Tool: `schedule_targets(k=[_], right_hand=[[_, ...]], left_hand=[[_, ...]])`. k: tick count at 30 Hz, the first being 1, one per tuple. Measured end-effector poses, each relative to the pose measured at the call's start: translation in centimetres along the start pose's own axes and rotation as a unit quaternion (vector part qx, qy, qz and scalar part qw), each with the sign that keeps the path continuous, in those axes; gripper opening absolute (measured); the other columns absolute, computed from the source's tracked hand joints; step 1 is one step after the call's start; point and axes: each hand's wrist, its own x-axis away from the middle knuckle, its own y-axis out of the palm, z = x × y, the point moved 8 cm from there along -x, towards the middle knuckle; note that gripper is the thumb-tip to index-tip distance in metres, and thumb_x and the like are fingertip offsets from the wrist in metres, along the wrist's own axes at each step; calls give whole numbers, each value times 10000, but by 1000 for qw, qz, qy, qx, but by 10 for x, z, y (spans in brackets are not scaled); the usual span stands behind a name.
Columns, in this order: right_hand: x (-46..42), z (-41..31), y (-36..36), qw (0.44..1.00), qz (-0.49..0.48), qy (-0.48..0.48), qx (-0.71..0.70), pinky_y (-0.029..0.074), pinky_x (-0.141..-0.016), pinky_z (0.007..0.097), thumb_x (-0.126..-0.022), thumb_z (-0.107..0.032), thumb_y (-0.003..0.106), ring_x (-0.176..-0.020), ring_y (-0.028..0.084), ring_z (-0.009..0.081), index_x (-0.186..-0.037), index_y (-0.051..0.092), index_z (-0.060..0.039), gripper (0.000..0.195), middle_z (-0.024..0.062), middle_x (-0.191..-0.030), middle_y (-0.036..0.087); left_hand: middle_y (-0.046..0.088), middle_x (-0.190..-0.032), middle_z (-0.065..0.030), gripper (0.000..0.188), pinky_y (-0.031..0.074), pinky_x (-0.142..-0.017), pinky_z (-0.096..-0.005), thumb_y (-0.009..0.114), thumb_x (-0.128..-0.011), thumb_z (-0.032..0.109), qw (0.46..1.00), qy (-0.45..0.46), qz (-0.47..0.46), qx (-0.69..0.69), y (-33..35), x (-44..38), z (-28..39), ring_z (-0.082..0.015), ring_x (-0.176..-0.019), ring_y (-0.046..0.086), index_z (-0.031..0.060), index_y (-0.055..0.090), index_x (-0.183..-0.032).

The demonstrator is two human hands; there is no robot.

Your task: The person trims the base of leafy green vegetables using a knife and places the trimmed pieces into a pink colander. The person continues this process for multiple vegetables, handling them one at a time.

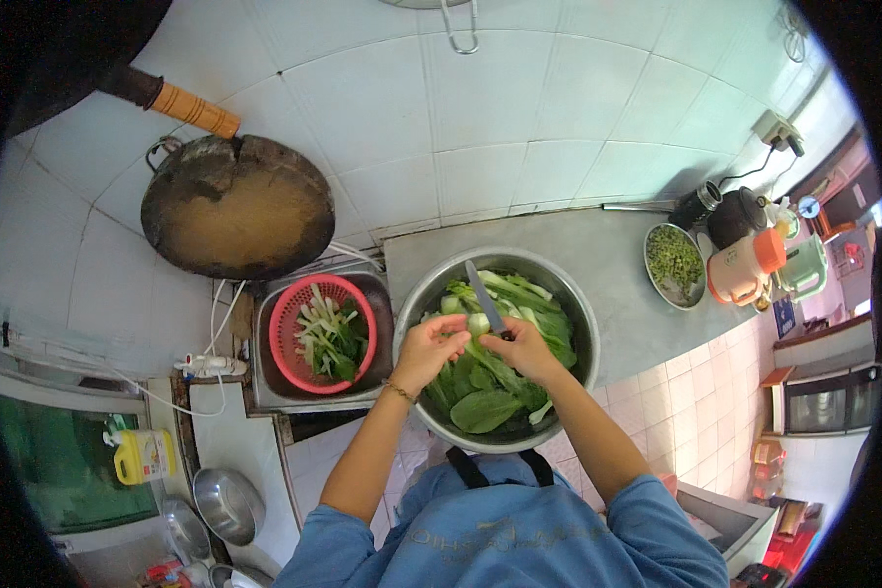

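Observation:
My right hand [522, 349] grips a small kitchen knife [486, 295] by its dark handle, the blade pointing up and away from me. Close by on the left, my left hand [434, 349] has thumb and forefinger bent at the pale stem end [478, 323] of a leafy green. Whether those fingers pinch the stem or only touch it, I cannot tell. Both hands are over a large stainless steel basin [589, 323] holding long leafy greens [485, 409]. Some of the greens are hidden behind the hands.
Left of the basin, a pink plastic colander [278, 334] with cut greens [327, 331] sits in a metal sink [263, 382]. A wok [242, 206] is against the tiled wall. On the right counter [617, 257] are a plate of chopped greens [675, 264] and an orange-lidded jug [742, 266].

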Motion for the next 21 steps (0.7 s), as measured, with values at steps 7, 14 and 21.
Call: schedule_targets(k=[7, 14, 21], right_hand=[[27, -70, -16, 954, 124, -221, 161, 450, -697, 364, -860, -139, 594, -767, 588, 254, -1026, 582, 34, 240, 143, -867, 613], [71, -88, -10, 917, 163, -172, 322, 484, -665, 480, -892, -106, 472, -749, 583, 434, -993, 544, 20, 177, 247, -872, 580], [77, -77, -8, 903, 149, -138, 378, 494, -622, 489, -865, -105, 492, -705, 592, 429, -925, 517, 12, 134, 236, -857, 588]], left_hand=[[615, -670, -8, 173, 434, -521, -191, 688, -806, 80, 991, 87, 86, -56, 20, -7, 39, -50, -577, 551, -4, 632, -947], [631, -792, -12, 144, 473, -616, -198, 684, -791, 8, 954, 215, 151, -146, 28, 1, 51, -71, -691, 582, -8, 617, -917], [601, -841, -40, 116, 488, -642, -217, 678, -781, -18, 937, 242, 155, -197, 34, 7, 51, -80, -725, 592, -24, 607, -874]])
